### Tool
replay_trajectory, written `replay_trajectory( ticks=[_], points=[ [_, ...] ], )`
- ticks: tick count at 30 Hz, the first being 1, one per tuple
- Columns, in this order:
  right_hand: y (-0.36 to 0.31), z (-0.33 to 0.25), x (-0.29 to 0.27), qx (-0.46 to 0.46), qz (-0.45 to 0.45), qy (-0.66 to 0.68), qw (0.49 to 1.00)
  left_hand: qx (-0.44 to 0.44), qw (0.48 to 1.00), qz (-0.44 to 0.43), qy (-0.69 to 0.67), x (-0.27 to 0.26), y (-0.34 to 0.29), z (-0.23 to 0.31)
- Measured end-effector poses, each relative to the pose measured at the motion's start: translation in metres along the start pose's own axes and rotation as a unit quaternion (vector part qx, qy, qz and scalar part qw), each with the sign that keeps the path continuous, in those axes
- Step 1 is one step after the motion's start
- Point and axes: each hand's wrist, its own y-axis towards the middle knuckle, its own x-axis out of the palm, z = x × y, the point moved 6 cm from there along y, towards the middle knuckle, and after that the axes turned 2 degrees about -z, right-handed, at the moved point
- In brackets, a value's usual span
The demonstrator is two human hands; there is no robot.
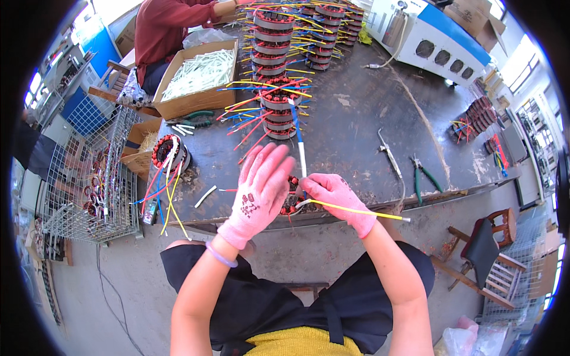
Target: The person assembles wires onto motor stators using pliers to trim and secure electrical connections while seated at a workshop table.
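Near the left edge of the surface (350,137) sits a round coil (185,159) with red, blue and yellow wires hanging down. To its right, a short white stick (205,196) lies near the front edge. Your left grip (259,188), in a pink glove, is wide, with straight fingers. Between your hands, partly hidden, a red and dark ring (287,209) is at the front edge. Your right grip (340,199) pinches the low end of a white tube (302,159) on a blue wire (296,123). A yellow wire (386,215) crosses your right wrist. Farther right lie green pliers (418,182).
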Motion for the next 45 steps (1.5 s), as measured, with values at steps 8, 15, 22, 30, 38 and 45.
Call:
replay_trajectory(
  ticks=[8, 15, 22, 30, 38, 45],
  points=[
    [-0.016, 0.01, 0.001, 0.067, -0.041, 0.04, 0.996, 0.098, 0.987, -0.093, 0.088, -0.005, -0.007, -0.01],
    [-0.023, -0.013, 0.012, -0.169, 0.088, -0.411, 0.892, 0.075, 0.989, -0.115, 0.047, 0.007, -0.02, -0.012],
    [-0.031, -0.002, 0.003, -0.136, 0.089, -0.388, 0.907, 0.071, 0.982, -0.17, 0.04, 0.003, -0.022, -0.009],
    [-0.025, 0.026, 0.002, 0.184, -0.073, 0.126, 0.972, 0.017, 0.936, -0.341, -0.079, 0.013, -0.02, -0.017],
    [-0.029, 0.031, -0.007, 0.158, 0.022, -0.078, 0.984, 0.01, 0.946, -0.324, 0.01, 0.027, -0.035, -0.013],
    [-0.037, 0.027, -0.02, 0.056, 0.173, -0.091, 0.979, -0.051, 0.959, -0.272, 0.064, 0.032, -0.039, -0.009]
  ],
)
